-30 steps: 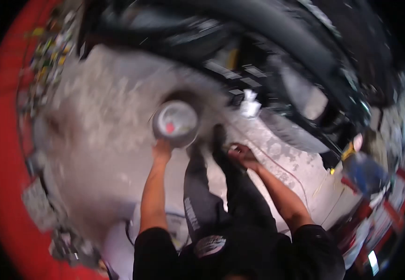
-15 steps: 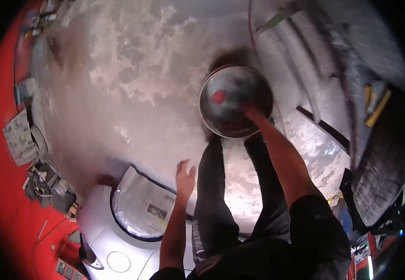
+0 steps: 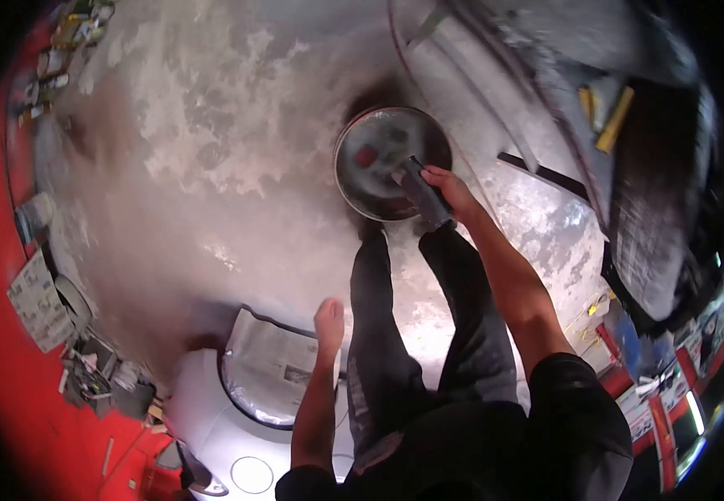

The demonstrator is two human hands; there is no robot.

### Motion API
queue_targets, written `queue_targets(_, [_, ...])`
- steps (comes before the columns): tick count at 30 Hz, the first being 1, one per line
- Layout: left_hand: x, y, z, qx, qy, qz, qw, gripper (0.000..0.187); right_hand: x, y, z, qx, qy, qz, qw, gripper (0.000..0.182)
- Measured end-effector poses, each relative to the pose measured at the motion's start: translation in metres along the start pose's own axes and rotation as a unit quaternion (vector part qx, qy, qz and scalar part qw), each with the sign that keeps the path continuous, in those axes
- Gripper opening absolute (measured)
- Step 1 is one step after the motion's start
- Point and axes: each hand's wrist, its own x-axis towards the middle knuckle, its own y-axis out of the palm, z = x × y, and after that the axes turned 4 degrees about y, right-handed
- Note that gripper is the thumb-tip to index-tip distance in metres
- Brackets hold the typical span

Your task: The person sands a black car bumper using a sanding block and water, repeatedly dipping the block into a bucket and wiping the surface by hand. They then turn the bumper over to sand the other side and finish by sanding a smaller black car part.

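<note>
My right hand [image 3: 452, 190] is wrapped round a dark, block-like tool [image 3: 425, 196], held over the lower right rim of a round metal drum [image 3: 347, 179]. On the drum's top lie a red item [image 3: 365, 156] and a few dark, blurred items. Low and to the left of my legs hangs my left hand [image 3: 329, 321], its fingers curled in and nothing visible in them. It is nearest to the pale car body [image 3: 203, 409], whose window is covered with paper [image 3: 270, 367].
Long curved panels [image 3: 496, 92] and a dark bar [image 3: 558, 179] lie at the right, near a yellow tool [image 3: 615, 121]. A thin hose runs past the drum. Papers [image 3: 40, 302] and clutter [image 3: 99, 376] line the left edge.
My right hand has come up from the drum's top with the dark tool now in it. My left hand's fingers have curled in. The view has shifted, and the drum appears further left.
</note>
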Motion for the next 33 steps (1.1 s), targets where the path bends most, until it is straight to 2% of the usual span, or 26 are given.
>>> queue_targets(2, [0.018, -0.023, -0.115, -0.124, 0.073, -0.045, 0.989, 0.024, -0.082, 0.026, 0.031, 0.095, -0.094, 0.071, 0.989, 0.049])
queue_targets(4, [0.016, -0.054, -0.228, -0.185, 0.131, -0.012, 0.974, 0.026, -0.153, 0.047, 0.052, 0.103, -0.123, 0.063, 0.985, 0.049])
queue_targets(8, [-0.031, -0.091, -0.391, -0.307, 0.235, 0.017, 0.922, 0.028, -0.273, 0.091, 0.075, 0.137, -0.156, 0.046, 0.977, 0.053])
queue_targets(9, [-0.052, -0.103, -0.425, -0.301, 0.243, 0.030, 0.922, 0.028, -0.296, 0.103, 0.078, 0.142, -0.194, 0.053, 0.969, 0.054])
queue_targets(11, [-0.087, -0.118, -0.476, -0.398, 0.301, 0.030, 0.866, 0.029, -0.337, 0.120, 0.082, 0.123, -0.248, 0.039, 0.960, 0.052])
queue_targets(12, [-0.088, -0.120, -0.482, -0.392, 0.306, 0.044, 0.866, 0.029, -0.357, 0.128, 0.083, 0.133, -0.257, 0.030, 0.957, 0.052])
queue_targets(14, [-0.078, -0.128, -0.479, -0.285, 0.367, 0.054, 0.884, 0.030, -0.395, 0.146, 0.083, 0.148, -0.264, 0.036, 0.952, 0.048])
queue_targets(15, [-0.077, -0.136, -0.481, -0.275, 0.374, 0.084, 0.882, 0.030, -0.417, 0.158, 0.087, 0.178, -0.263, 0.069, 0.946, 0.045])
queue_targets(18, [-0.093, -0.157, -0.506, -0.212, 0.424, 0.102, 0.874, 0.029, -0.447, 0.174, 0.082, 0.227, -0.296, 0.079, 0.924, 0.046])
queue_targets(19, [-0.104, -0.159, -0.513, -0.235, 0.381, 0.122, 0.886, 0.033, -0.457, 0.176, 0.080, 0.234, -0.301, 0.085, 0.921, 0.045])
queue_targets(20, [-0.115, -0.162, -0.520, -0.233, 0.390, 0.123, 0.882, 0.033, -0.460, 0.179, 0.079, 0.232, -0.310, 0.084, 0.918, 0.045])
queue_targets(22, [-0.143, -0.172, -0.535, -0.123, 0.527, 0.020, 0.841, 0.040, -0.465, 0.191, 0.078, 0.265, -0.367, -0.003, 0.892, 0.044])
queue_targets(23, [-0.146, -0.180, -0.533, -0.059, 0.575, 0.054, 0.815, 0.055, -0.473, 0.194, 0.077, 0.276, -0.371, -0.008, 0.887, 0.042])
queue_targets(24, [-0.151, -0.181, -0.529, -0.056, 0.582, 0.055, 0.809, 0.055, -0.480, 0.195, 0.076, 0.278, -0.380, -0.008, 0.882, 0.042])
queue_targets(26, [-0.161, -0.183, -0.522, 0.013, 0.666, 0.184, 0.723, 0.074, -0.493, 0.194, 0.075, 0.283, -0.395, -0.019, 0.874, 0.042])
queue_targets(27, [-0.172, -0.184, -0.523, 0.017, 0.672, 0.182, 0.718, 0.074, -0.492, 0.188, 0.072, 0.263, -0.412, -0.006, 0.872, 0.044])
queue_targets(28, [-0.186, -0.182, -0.522, 0.043, 0.679, 0.181, 0.711, 0.082, -0.499, 0.187, 0.069, 0.264, -0.419, -0.005, 0.869, 0.044])
queue_targets(29, [-0.198, -0.180, -0.523, 0.068, 0.686, 0.179, 0.702, 0.090, -0.506, 0.186, 0.067, 0.294, -0.409, 0.018, 0.864, 0.046])
queue_targets(30, [-0.204, -0.177, -0.525, 0.070, 0.691, 0.176, 0.697, 0.090, -0.513, 0.185, 0.065, 0.323, -0.397, 0.041, 0.858, 0.048])
queue_targets(32, [-0.216, -0.171, -0.528, 0.039, 0.663, 0.192, 0.723, 0.098, -0.522, 0.180, 0.057, 0.322, -0.415, 0.037, 0.850, 0.051])
queue_targets(33, [-0.223, -0.168, -0.531, 0.044, 0.654, 0.191, 0.730, 0.095, -0.527, 0.176, 0.052, 0.325, -0.423, 0.052, 0.844, 0.051])
